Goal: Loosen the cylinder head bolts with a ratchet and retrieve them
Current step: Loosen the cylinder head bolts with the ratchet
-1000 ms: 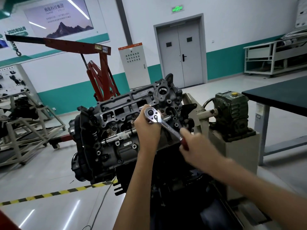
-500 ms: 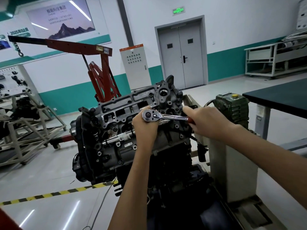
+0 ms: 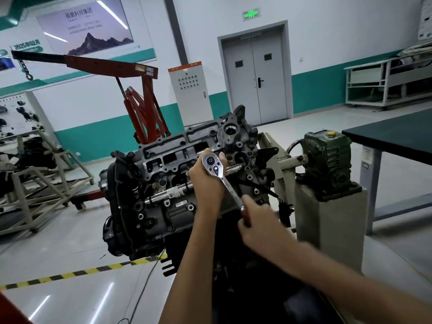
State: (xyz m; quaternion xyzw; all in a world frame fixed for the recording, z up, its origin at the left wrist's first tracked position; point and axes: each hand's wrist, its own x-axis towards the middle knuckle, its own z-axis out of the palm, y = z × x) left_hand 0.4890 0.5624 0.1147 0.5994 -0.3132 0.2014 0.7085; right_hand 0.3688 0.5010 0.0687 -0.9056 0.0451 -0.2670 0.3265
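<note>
A dark grey engine with its cylinder head (image 3: 177,160) facing me stands on a stand in the middle of the view. A chrome ratchet (image 3: 222,176) is set against the head. My left hand (image 3: 207,181) is wrapped around the ratchet's round head and holds it to the engine. My right hand (image 3: 259,220) grips the red handle end, which points down and to the right. The bolt under the ratchet is hidden by the tool and my left hand. A chrome shaft (image 3: 170,195) lies across the head's lower part.
A green gearbox (image 3: 327,160) sits on a grey pedestal right of the engine. A dark-topped table (image 3: 397,134) stands at far right. A red engine crane (image 3: 140,101) is behind, a metal frame (image 3: 39,183) at left. Yellow-black tape (image 3: 70,274) crosses the floor.
My right hand has swung the ratchet handle down from level at right to slanting down-right, after swinging it up half a second before. My left hand stays on the ratchet head.
</note>
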